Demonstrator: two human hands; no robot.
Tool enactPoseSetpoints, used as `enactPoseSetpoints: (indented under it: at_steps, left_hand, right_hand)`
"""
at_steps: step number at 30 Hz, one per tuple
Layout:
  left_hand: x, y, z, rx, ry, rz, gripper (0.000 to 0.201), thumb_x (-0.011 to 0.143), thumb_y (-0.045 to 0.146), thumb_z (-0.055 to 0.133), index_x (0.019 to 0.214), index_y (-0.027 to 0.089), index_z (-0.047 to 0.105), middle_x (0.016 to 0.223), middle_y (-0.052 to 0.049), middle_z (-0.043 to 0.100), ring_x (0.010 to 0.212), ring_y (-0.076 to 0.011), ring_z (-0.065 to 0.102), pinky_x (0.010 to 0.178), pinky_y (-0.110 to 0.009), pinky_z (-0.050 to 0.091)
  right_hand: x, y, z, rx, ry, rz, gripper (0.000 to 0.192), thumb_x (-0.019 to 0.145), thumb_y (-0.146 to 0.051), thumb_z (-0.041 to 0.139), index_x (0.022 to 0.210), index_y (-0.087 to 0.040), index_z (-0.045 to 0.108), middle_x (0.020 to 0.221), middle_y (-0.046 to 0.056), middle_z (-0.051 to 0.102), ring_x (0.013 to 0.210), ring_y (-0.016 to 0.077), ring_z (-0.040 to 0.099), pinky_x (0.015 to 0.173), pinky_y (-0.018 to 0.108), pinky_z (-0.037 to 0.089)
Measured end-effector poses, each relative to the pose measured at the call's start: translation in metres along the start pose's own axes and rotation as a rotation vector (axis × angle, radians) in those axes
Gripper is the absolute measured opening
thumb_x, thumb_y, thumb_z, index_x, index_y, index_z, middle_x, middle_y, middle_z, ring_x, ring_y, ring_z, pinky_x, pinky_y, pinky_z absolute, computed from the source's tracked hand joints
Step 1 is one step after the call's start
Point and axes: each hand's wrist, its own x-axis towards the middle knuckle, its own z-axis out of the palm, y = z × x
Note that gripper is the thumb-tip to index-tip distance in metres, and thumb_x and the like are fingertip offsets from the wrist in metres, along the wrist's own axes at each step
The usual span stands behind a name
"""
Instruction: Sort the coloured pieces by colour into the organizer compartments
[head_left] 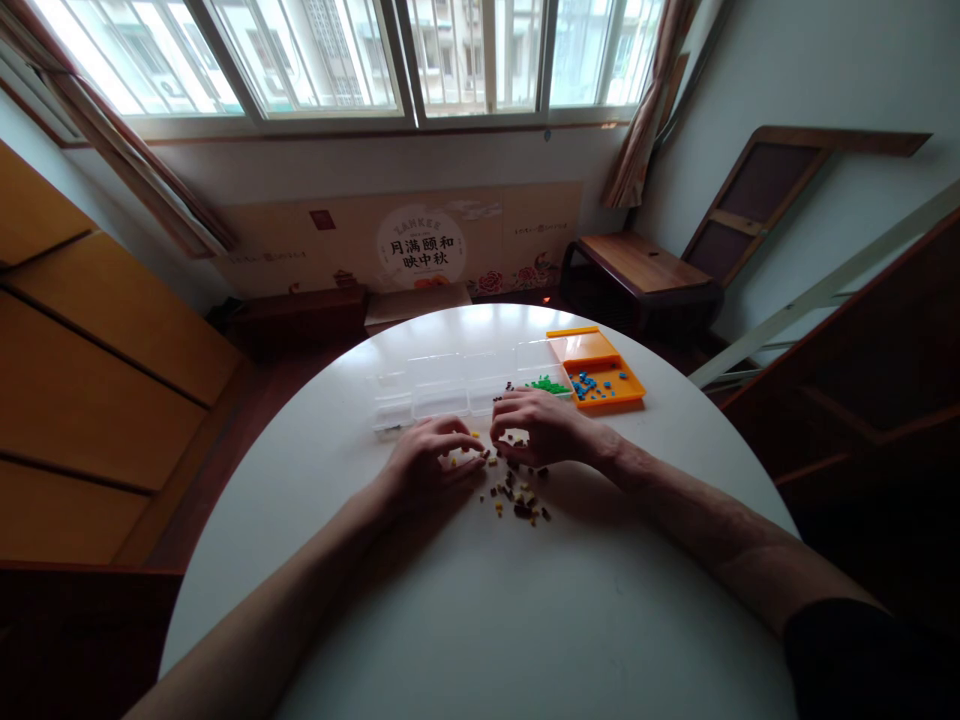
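Small brown, yellow and cream toy bricks (514,488) lie scattered loose on the white table, partly beneath my hands. At the left side of this pile is my left hand (431,452), thumb and fingers curled nearly together, with a tiny dark piece by the fingertips. Across from it, my right hand (538,428) bends over the upper part of the pile, its thumb and fingers closed in a pinch. Whatever sits between the fingertips of either hand is too small to make out. The two sets of fingertips are close together, a narrow gap apart.
Behind my hands stands a clear compartment box (439,388) with green bricks (550,384) at its right end. Beside it an orange tray (611,403) holds several blue bricks (583,385). The round table (480,640) curves away towards a wooden stool (637,262) and the window.
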Motion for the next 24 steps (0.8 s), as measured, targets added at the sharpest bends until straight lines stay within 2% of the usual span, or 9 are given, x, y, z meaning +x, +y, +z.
enactPoseSetpoints:
  at_steps: [5, 9, 14, 19, 24]
  left_hand:
    - [0.002, 0.011, -0.001, 0.080, -0.019, -0.017, 0.011, 0.095, 0.038, 0.083, 0.100, 0.028, 0.086, 0.099, -0.004, 0.081, 0.082, -0.0196, 0.070, 0.081, -0.033, 0.051]
    - [0.003, 0.017, -0.002, 0.093, -0.003, -0.032, 0.007, 0.097, 0.031, 0.079, 0.095, 0.026, 0.084, 0.096, -0.004, 0.079, 0.077, -0.0175, 0.068, 0.076, -0.031, 0.049]
    - [0.003, 0.016, -0.002, 0.037, -0.029, -0.062, 0.009, 0.098, 0.031, 0.079, 0.095, 0.025, 0.084, 0.094, -0.002, 0.078, 0.066, -0.0124, 0.063, 0.068, -0.028, 0.045]
    - [0.003, 0.015, -0.001, -0.001, -0.028, -0.077, 0.010, 0.099, 0.035, 0.080, 0.101, 0.028, 0.086, 0.094, -0.001, 0.080, 0.065, -0.0119, 0.062, 0.066, -0.027, 0.045]
    - [0.003, 0.014, 0.000, -0.029, -0.042, -0.062, 0.009, 0.101, 0.028, 0.076, 0.099, 0.027, 0.085, 0.094, -0.001, 0.080, 0.068, -0.0120, 0.064, 0.067, -0.026, 0.046]
  right_hand:
    - [-0.001, 0.001, 0.001, 0.003, 0.019, 0.013, 0.009, 0.094, -0.017, 0.070, 0.091, -0.026, 0.071, 0.092, 0.001, 0.074, 0.088, 0.0193, 0.067, 0.091, 0.035, 0.052]
    - [-0.001, 0.002, 0.002, -0.018, 0.044, 0.025, 0.008, 0.097, -0.019, 0.069, 0.091, -0.025, 0.072, 0.092, 0.002, 0.074, 0.087, 0.0189, 0.065, 0.091, 0.036, 0.052]
    - [-0.001, 0.003, 0.003, -0.014, 0.052, 0.024, 0.009, 0.098, -0.021, 0.069, 0.091, -0.025, 0.071, 0.091, 0.002, 0.073, 0.085, 0.0185, 0.064, 0.090, 0.035, 0.051]
    - [-0.001, 0.005, 0.004, -0.011, 0.058, 0.017, 0.008, 0.097, -0.018, 0.070, 0.090, -0.023, 0.070, 0.090, 0.002, 0.073, 0.085, 0.0187, 0.065, 0.088, 0.034, 0.050]
    - [0.000, 0.005, 0.004, -0.031, 0.072, 0.024, 0.008, 0.097, -0.019, 0.070, 0.090, -0.023, 0.071, 0.090, 0.003, 0.074, 0.084, 0.0195, 0.065, 0.089, 0.035, 0.049]
